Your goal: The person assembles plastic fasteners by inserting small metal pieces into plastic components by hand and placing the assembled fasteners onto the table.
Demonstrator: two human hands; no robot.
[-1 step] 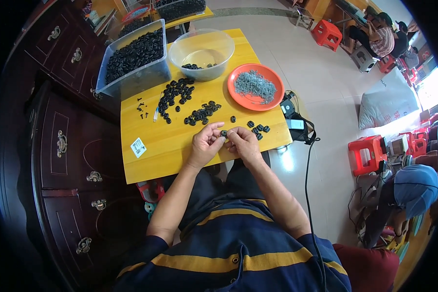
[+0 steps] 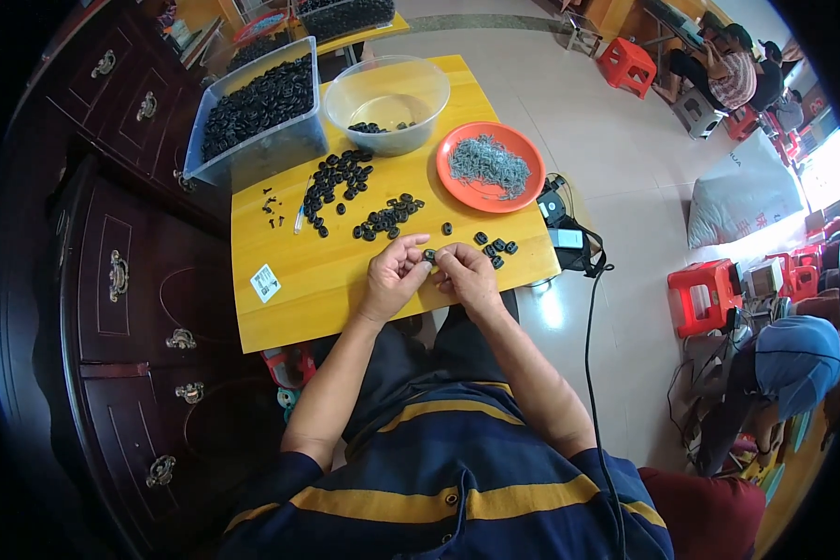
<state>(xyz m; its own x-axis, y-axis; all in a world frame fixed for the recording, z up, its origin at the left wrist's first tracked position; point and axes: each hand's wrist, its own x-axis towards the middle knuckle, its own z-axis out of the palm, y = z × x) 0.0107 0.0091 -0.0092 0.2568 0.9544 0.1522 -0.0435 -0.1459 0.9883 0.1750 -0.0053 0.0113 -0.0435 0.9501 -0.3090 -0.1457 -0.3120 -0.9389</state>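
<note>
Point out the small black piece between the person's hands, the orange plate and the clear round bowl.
Small black piece (image 2: 428, 255): head view, on its exposed face.
Orange plate (image 2: 450, 187): head view, on its lower left rim.
Clear round bowl (image 2: 411, 141): head view, on its near wall.

The table is smooth and faintly glossy; toward its far left corner the bin is translucent plastic, the bowl at the far edge clear, shiny plastic; by the right edge the plate is glossy plastic, its slivers metallic-looking; the black pieces look like plastic or rubber; the cabinet is polished wood with metal handles.
</note>
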